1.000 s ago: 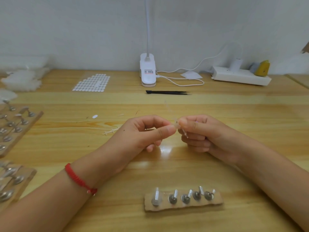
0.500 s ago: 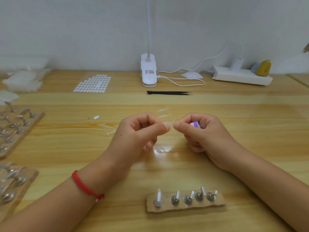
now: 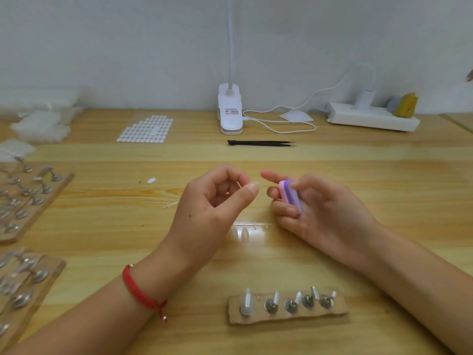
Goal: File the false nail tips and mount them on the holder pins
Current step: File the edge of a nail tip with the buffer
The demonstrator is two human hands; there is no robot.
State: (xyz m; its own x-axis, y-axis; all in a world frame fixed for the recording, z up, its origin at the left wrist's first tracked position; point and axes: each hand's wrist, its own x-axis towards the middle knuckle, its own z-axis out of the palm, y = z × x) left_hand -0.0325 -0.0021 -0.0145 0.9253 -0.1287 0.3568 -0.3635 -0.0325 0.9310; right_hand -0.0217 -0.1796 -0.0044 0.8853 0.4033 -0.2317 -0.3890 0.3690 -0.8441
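Note:
My left hand (image 3: 212, 208) pinches a small clear nail tip (image 3: 256, 184) between thumb and forefinger above the table. My right hand (image 3: 322, 211) holds a pink and purple nail file block (image 3: 290, 196) against its fingers, a little right of the nail tip and apart from it. A clear plastic strip with two nail tips (image 3: 245, 230) lies on the table under the hands. Near the front edge stands a cardboard holder (image 3: 340, 312) with several metal pins; the leftmost pin (image 3: 247, 302) carries a clear tip, the others look bare.
More cardboard holders (image 3: 28, 201) with mounted tips lie at the left. A sheet of adhesive tabs (image 3: 146, 129), a clip lamp (image 3: 230, 111), black tweezers (image 3: 261, 143), a power strip (image 3: 371, 119) and bags of nail tips (image 3: 38, 126) sit at the back.
My hands have drawn apart. The plastic strip has dropped to the table, one tip stays in my left fingers, and the file block has come into view in my right hand.

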